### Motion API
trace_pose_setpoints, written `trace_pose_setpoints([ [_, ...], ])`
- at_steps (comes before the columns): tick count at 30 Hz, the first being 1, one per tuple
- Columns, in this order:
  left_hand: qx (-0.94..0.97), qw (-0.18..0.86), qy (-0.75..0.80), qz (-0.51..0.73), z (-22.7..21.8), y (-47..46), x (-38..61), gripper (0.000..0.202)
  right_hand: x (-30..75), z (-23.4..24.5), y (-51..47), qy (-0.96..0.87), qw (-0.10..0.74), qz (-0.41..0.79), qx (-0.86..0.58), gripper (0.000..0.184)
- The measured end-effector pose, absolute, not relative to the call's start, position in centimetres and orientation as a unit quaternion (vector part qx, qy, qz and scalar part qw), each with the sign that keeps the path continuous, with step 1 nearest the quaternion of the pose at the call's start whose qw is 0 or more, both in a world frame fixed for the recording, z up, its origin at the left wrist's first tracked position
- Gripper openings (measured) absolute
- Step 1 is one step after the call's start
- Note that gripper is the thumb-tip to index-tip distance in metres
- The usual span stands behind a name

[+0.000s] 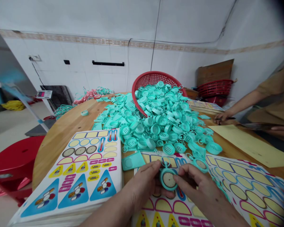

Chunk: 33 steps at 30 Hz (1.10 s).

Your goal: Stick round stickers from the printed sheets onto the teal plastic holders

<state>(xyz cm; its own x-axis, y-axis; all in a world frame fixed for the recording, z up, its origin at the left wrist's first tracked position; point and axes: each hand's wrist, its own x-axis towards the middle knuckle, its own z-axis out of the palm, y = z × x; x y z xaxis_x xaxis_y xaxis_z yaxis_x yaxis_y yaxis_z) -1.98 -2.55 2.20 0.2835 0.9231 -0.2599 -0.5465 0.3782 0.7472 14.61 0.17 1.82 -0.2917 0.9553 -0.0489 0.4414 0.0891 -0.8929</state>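
Note:
A turquoise toy pocket watch (168, 179), with a ring on top and a pale round dial sticker on its face, is in my left hand (149, 179). My left fingers curl behind and under it. My right hand (196, 181) is closed at its right side, thumb tip on the edge of the dial. Under both hands lies a sticker sheet (164, 205) with several shapes cut away to yellow backing. Another turquoise watch with a dial (200, 165) lies just beyond my right hand. Left of my hands sits a flat turquoise plastic piece (133, 160).
A heap of turquoise watch cases (162, 121) spills from a tipped red basket (142, 78). A thick sticker-sheet stack (85, 167) lies left, more sheets (251, 189) right. Another person's hand (223, 116) is near yellow paper (253, 143). A red stool (16, 154) stands left.

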Motion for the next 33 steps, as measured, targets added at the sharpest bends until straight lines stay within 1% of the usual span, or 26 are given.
trace_pose_setpoints([
  [11, 0.292, 0.731, 0.392, 0.476, 2.5, -2.6, -1.9, 0.032, 14.1, 2.9, -0.3, -0.683, 0.289, 0.397, -0.541, 0.015],
  [17, 0.307, 0.727, 0.394, 0.471, 1.9, -2.5, -2.0, 0.034, 14.1, 3.0, -0.1, -0.695, 0.282, 0.384, -0.539, 0.014],
  [33, 0.319, 0.718, 0.415, 0.459, 2.0, -2.7, -2.1, 0.034, 14.5, 2.5, 0.2, -0.705, 0.255, 0.399, -0.528, 0.017],
])
